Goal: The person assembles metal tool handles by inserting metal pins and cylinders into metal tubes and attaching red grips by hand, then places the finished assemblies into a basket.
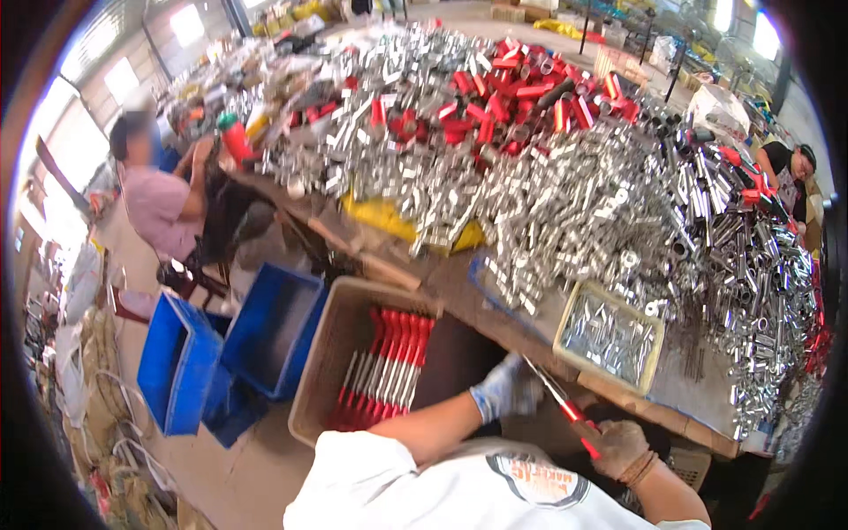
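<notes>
My right hand [621, 449], in a dirty work glove, is closed round the red end of a long red-and-silver rod-shaped tool [572, 412]. The tool slants up and left towards the table edge, its thin silver end uppermost. My left hand [511, 389], in a blue-and-white glove, is beside that silver end; its fingers are smeared by motion, so whether they touch the tool is unclear. To the left, a tan plastic crate [305, 402] holds several similar red-and-silver tools [389, 362] in a row. A pale tray [565, 336] of small silver parts sits on the table near my hands.
The table is heaped with silver metal parts [565, 194] and red tubular parts [521, 88]. Blue bins [274, 327] stand left of the crate. One person [163, 199] sits at the left, another [782, 172] is at the far right. A wooden table edge [503, 327] runs before me.
</notes>
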{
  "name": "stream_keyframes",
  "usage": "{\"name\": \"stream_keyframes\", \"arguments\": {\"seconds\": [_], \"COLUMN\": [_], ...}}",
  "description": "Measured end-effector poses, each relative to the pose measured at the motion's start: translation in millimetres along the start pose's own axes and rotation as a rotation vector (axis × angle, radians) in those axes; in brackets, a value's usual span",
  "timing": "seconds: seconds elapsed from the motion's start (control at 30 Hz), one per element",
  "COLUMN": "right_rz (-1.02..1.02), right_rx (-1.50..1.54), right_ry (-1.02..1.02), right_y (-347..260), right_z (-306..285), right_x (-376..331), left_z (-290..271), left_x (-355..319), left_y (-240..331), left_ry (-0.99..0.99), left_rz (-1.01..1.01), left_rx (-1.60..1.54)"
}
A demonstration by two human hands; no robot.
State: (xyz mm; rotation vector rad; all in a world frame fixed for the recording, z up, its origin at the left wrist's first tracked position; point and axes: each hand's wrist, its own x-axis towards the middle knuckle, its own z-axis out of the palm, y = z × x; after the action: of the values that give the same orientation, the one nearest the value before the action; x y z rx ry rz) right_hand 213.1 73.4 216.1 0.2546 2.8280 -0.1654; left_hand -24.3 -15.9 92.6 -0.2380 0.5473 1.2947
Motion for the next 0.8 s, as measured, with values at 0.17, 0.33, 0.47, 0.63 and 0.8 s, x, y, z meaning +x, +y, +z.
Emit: {"name": "stream_keyframes", "arguments": {"seconds": [0.17, 0.33, 0.47, 0.63, 0.8], "right_rz": [-0.209, 0.164, 0.383, 0.591, 0.736], "right_rx": [0.016, 1.511, 2.422, 2.501, 2.171], "right_ry": [-0.056, 0.086, -0.323, -0.43, -0.339], "right_y": [-29, -50, -70, -94, -112], "right_z": [-37, -1, -4, -25, -37], "right_x": [30, 59, 112, 132, 174], "left_z": [-28, -33, -44, -120, -188], "left_x": [2, -100, -144, -177, -215], "left_y": [-7, 50, 49, 71, 60], "left_ry": [0.176, -0.054, -0.214, -0.131, 0.826], "left_rz": [0.337, 0.892, 1.225, 1.193, 1.116], "left_rx": [-0.524, -0.294, -0.185, -0.205, 1.426]}}
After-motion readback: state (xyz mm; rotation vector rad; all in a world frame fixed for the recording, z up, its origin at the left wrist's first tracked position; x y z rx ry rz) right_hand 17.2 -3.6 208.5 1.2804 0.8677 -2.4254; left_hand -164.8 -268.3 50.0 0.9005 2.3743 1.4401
